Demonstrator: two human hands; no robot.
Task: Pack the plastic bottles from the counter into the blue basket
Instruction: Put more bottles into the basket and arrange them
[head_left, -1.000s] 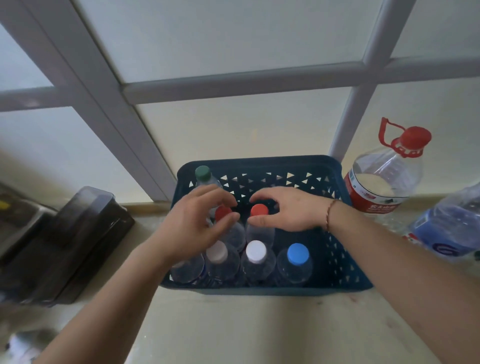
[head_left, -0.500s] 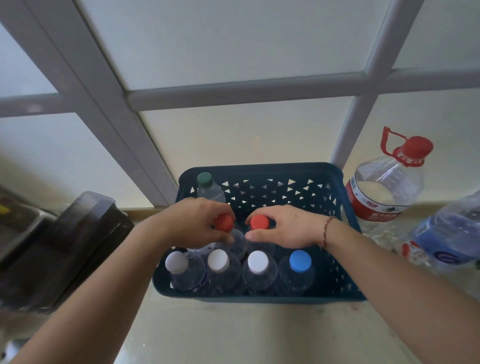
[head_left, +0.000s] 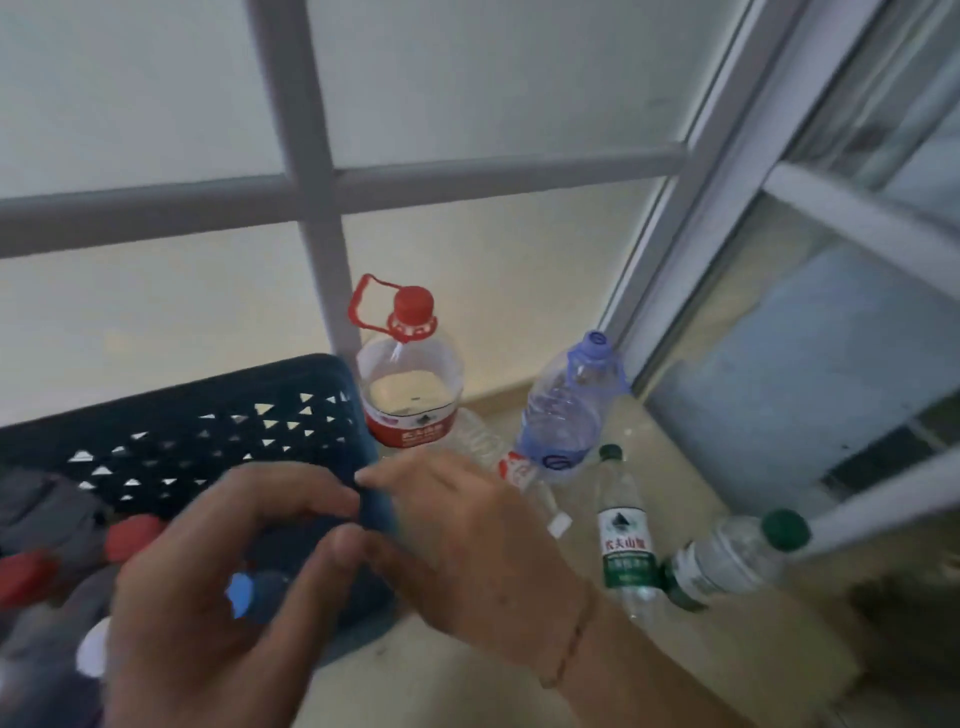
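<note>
Frosted window behind beige tabletop (head_left: 457, 675). Blue basket (head_left: 208, 431) at left, capped bottles inside. Left hand (head_left: 208, 613) and right hand (head_left: 467, 551) over basket's right end, blurred, grip unclear. Green-label bottles (head_left: 623, 540) lie right.

- One view only, head camera, worn by the person, looking forward and down at the counter (head_left: 467, 691).
- Faces the window (head_left: 467, 104) at the counter's back edge, aimed toward its right end.
- Very close: hands fill the lower frame, blurred.
- Basket (head_left: 208, 415) cut off at the left edge; wide-angle bends the window bars.
</note>
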